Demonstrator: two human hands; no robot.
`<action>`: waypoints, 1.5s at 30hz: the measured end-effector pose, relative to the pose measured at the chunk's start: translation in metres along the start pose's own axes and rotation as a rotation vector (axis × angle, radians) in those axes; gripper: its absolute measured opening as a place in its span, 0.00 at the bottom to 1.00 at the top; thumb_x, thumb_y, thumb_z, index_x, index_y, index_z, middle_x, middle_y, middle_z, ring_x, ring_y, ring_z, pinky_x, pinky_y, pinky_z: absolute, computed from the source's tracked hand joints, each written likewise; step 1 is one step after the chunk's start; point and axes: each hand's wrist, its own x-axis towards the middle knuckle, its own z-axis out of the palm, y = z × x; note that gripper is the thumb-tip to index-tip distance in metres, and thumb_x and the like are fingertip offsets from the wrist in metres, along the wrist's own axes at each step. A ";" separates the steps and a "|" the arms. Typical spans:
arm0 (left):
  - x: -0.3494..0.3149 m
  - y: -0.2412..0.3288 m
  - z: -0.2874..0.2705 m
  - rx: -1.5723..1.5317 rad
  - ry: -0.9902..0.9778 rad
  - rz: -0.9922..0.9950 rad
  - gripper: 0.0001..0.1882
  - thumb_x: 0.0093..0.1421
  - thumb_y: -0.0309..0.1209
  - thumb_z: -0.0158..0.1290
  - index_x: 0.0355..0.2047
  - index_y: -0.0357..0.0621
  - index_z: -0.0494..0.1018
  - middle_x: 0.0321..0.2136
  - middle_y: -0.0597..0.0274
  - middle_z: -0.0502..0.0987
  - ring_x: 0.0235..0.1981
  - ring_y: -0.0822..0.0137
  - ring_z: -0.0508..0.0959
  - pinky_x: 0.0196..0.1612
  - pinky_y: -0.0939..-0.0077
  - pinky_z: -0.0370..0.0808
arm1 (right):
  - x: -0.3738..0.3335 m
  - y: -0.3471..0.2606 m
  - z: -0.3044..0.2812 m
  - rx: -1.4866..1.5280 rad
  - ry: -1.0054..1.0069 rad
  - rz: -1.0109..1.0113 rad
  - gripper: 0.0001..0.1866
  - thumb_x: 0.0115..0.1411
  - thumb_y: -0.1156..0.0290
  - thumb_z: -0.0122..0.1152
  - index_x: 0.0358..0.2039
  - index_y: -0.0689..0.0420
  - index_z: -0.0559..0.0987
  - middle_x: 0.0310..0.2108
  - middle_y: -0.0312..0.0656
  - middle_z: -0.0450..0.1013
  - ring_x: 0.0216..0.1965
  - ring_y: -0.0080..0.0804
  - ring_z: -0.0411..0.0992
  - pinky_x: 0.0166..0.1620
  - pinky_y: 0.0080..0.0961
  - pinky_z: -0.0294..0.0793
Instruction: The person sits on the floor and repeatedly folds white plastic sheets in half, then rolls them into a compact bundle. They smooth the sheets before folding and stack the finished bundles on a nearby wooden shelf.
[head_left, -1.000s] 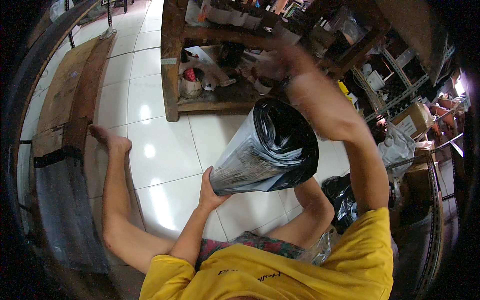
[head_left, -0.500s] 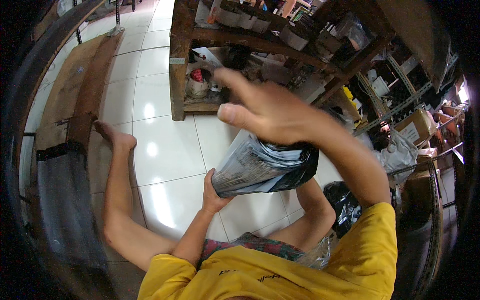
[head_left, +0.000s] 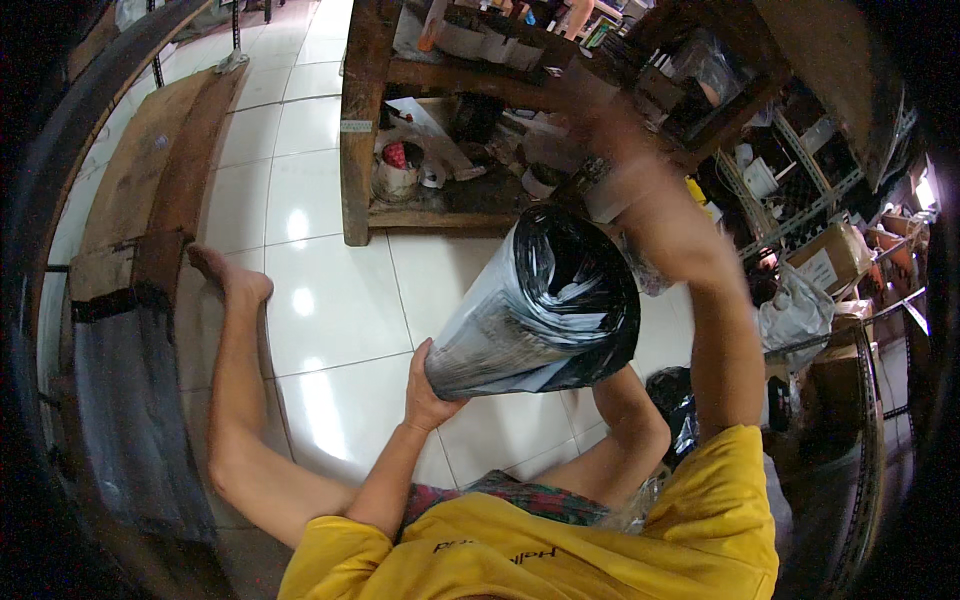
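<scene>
A thick roll of grey and black plastic sheeting (head_left: 500,330) slants above the floor between my legs. Its wide, loosely wound black end faces up and to the right, showing crumpled layers within. My left hand (head_left: 432,390) is closed around the narrower lower-left end, with the fingers partly hidden behind it. Beyond the roll's upper right side, my right hand (head_left: 630,170) is raised apart from it. Motion smears its fingers, so their pose is unclear.
A wooden shelf unit (head_left: 362,180) stands ahead, with a small pot (head_left: 398,180) on its lower board. On the left lies a long brown board (head_left: 150,190). A black plastic bag (head_left: 672,390) and metal racks with boxes (head_left: 835,255) are at right.
My right hand has swung up and to the right, away from above the roll. The roll's wide end now shows fully. My left hand keeps its hold.
</scene>
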 end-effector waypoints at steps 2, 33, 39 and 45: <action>0.000 -0.006 -0.002 -0.069 0.009 -0.035 0.67 0.34 0.37 0.79 0.69 0.42 0.47 0.62 0.43 0.62 0.61 0.44 0.67 0.64 0.57 0.66 | -0.015 0.003 0.020 -0.066 -0.147 0.079 0.36 0.62 0.60 0.46 0.69 0.61 0.58 0.66 0.56 0.62 0.68 0.46 0.59 0.70 0.38 0.54; 0.001 0.007 -0.005 -0.020 0.013 -0.109 0.65 0.35 0.36 0.78 0.68 0.41 0.47 0.61 0.40 0.62 0.60 0.40 0.67 0.63 0.55 0.67 | 0.004 -0.007 0.001 -0.067 -0.044 0.174 0.36 0.63 0.51 0.52 0.64 0.63 0.66 0.57 0.61 0.68 0.59 0.57 0.67 0.64 0.44 0.63; -0.005 0.006 -0.006 0.038 0.024 -0.042 0.64 0.36 0.35 0.77 0.68 0.41 0.47 0.62 0.39 0.61 0.61 0.40 0.66 0.64 0.54 0.65 | -0.016 -0.007 0.002 -0.202 -0.004 0.032 0.43 0.57 0.50 0.60 0.66 0.64 0.63 0.62 0.63 0.65 0.65 0.58 0.62 0.68 0.48 0.57; -0.003 0.013 0.001 0.041 0.067 -0.003 0.66 0.36 0.35 0.77 0.69 0.42 0.45 0.65 0.37 0.58 0.63 0.39 0.64 0.65 0.54 0.65 | -0.027 -0.004 0.006 -0.265 0.059 -0.035 0.46 0.59 0.44 0.57 0.68 0.65 0.59 0.62 0.64 0.64 0.66 0.60 0.60 0.69 0.45 0.56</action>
